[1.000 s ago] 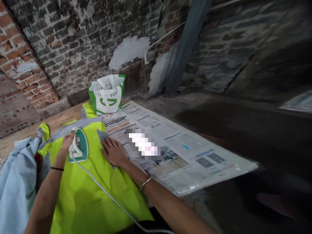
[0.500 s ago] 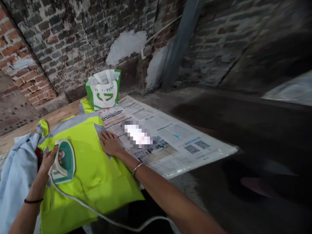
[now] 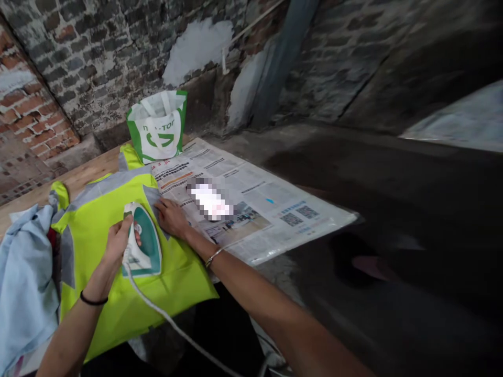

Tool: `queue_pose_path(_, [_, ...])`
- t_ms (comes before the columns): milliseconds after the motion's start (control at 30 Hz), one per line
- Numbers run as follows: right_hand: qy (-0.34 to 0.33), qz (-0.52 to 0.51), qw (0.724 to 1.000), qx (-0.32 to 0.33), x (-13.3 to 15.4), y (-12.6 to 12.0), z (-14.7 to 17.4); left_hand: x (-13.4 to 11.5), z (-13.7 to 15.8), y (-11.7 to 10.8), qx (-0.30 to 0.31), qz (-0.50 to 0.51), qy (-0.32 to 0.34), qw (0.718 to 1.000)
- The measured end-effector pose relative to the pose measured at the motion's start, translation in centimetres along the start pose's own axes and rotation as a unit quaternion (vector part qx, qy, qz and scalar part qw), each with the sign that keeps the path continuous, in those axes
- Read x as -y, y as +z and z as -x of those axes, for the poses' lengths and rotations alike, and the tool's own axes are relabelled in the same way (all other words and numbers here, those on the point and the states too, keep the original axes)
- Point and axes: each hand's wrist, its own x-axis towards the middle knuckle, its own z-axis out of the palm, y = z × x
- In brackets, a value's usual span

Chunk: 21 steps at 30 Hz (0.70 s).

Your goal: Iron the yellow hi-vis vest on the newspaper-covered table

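Observation:
My left hand (image 3: pixel 120 238) is closed around the handle of a white and teal iron (image 3: pixel 146 246), tilted so its teal side shows. The iron is over a bright yellow high-visibility vest (image 3: pixel 104 209) with grey bands, spread on the table; whether its plate touches the cloth I cannot tell. A pale cord (image 3: pixel 168 319) runs from the iron's rear toward the bottom edge. My right hand (image 3: pixel 173 217) is at the vest's right edge, fingers drawn together on the grey band there; the fingertips are partly hidden.
Light blue cloth (image 3: pixel 27 272) lies bunched at the left. Newspaper under clear plastic (image 3: pixel 255 193) covers the right part of the table, with a blurred-out bright object (image 3: pixel 212 199) on it. A green and white bag (image 3: pixel 157 128) stands at the back, before a brick wall (image 3: pixel 118 52).
My left hand has carried the iron rightward across the vest, closer to my right hand. The right hand's fingers, spread flat before, are now drawn together at the edge. The view has shifted slightly.

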Motion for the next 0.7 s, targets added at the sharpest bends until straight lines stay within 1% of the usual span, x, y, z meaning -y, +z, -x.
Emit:
queue_pose_path(100, [0.003,-0.010,1.000,0.001,0.0,0.1,0.0,-1.0,-3.9,1.0,-0.037,0.012,0.008,0.999])
queue_pose_path(267, [0.003,-0.028,1.000,-0.005,-0.1,0.5,0.1,-3.8,-10.2,1.5,-0.076,0.015,0.017,0.997])
queue_pose_path(333, [0.011,-0.029,1.000,-0.007,0.0,0.5,0.0,-4.7,-11.9,1.6,-0.081,0.013,0.017,0.997])
queue_pose_path(400, [0.018,-0.026,0.999,-0.006,0.2,0.3,-0.1,-5.2,-12.7,1.7,-0.081,0.011,0.017,0.997])
queue_pose_path(467, [0.020,-0.019,1.000,-0.002,0.4,0.0,-0.2,-5.2,-12.6,1.6,-0.080,0.009,0.015,0.997])
queue_pose_path(533, [0.019,-0.007,1.000,0.007,0.6,-0.2,-0.3,-4.9,-11.4,1.3,-0.076,0.006,0.014,0.997])
queue_pose_path(600, [0.017,0.004,1.000,0.015,0.7,-0.3,-0.3,-4.1,-9.4,0.8,-0.069,0.003,0.014,0.997])
queue_pose_path(700, [0.014,0.014,1.000,0.022,0.7,-0.6,-0.6,-2.5,-5.4,0.2,-0.061,0.000,0.013,0.998])
